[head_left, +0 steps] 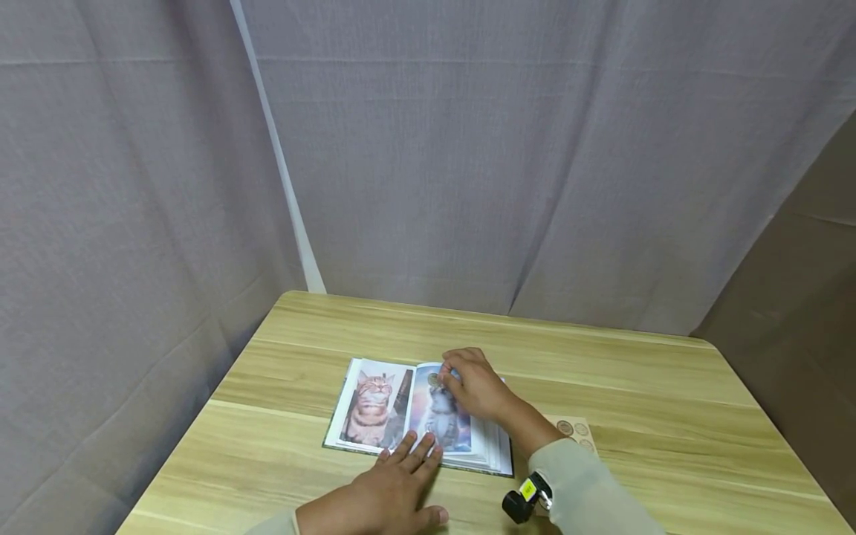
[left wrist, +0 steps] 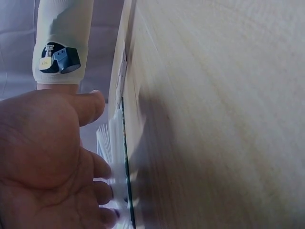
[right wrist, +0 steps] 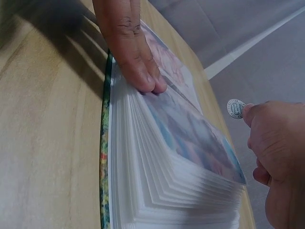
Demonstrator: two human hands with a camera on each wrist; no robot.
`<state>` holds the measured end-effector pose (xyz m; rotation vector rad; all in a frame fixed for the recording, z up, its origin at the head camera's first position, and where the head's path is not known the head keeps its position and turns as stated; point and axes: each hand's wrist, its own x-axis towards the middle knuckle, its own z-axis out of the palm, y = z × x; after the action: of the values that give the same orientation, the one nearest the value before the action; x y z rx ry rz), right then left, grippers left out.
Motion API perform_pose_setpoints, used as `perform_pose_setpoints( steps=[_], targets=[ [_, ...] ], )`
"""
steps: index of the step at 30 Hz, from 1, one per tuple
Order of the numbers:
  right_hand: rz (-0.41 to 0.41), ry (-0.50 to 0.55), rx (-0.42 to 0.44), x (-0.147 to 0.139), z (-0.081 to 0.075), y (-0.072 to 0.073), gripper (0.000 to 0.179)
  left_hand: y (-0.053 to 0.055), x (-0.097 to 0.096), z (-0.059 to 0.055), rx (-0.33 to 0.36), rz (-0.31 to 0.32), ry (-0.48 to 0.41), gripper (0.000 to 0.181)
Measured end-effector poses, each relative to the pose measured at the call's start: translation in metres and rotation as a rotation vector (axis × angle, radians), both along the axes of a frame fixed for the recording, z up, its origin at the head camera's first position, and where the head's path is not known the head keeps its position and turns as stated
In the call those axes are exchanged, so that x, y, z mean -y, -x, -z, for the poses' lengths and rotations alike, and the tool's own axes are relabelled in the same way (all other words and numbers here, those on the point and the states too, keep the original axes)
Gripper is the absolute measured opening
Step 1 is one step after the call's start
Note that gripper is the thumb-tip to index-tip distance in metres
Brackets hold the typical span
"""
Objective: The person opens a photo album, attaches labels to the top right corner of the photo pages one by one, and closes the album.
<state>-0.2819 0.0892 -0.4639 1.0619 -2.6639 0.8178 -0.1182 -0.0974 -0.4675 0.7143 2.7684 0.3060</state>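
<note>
A photo album [head_left: 491,458] lies spread on the table, showing an orange cat picture [head_left: 371,405] on its left page and a grey cat picture [head_left: 441,420] on its right. Between thumb and fingertips my right hand [head_left: 471,386] pinches a round brown sticker [right wrist: 234,109] with printed lettering, held over the top of the grey cat picture. My left hand [head_left: 394,487] has its fingers stretched out, the tips resting on the lower edge of the pages near the middle fold. In the right wrist view, the album's loose page stack [right wrist: 152,186] fans out below the picture.
A tan sheet of round stickers [head_left: 580,431] lies right of the album, partly hidden under the right forearm. The wooden table [head_left: 301,401] is bounded by grey curtains [head_left: 428,186] behind and at the sides. A small black camera [head_left: 518,505] is strapped at the right wrist.
</note>
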Motion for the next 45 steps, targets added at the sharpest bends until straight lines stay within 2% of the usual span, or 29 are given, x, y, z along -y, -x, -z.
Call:
perform_pose_setpoints(
  steps=[5,10,22,28,45],
  targets=[
    [-0.001,0.012,-0.004,0.005,0.001,0.002,0.009,0.0,0.0,0.002,-0.02,-0.003,-0.001,0.087],
    [0.017,0.008,0.031,0.007,0.002,0.003,0.01,0.001,-0.001,0.004,-0.036,0.001,0.008,0.087],
    [0.038,-0.034,0.077,0.013,0.002,0.008,0.012,0.002,0.0,0.005,-0.03,0.005,0.011,0.088],
    [0.045,-0.047,0.069,0.018,0.002,0.01,0.011,0.001,0.001,0.004,-0.011,0.001,0.008,0.087],
    [0.035,-0.055,0.041,0.026,0.005,0.017,0.012,0.002,0.002,0.006,-0.016,0.015,0.001,0.087]
  ],
)
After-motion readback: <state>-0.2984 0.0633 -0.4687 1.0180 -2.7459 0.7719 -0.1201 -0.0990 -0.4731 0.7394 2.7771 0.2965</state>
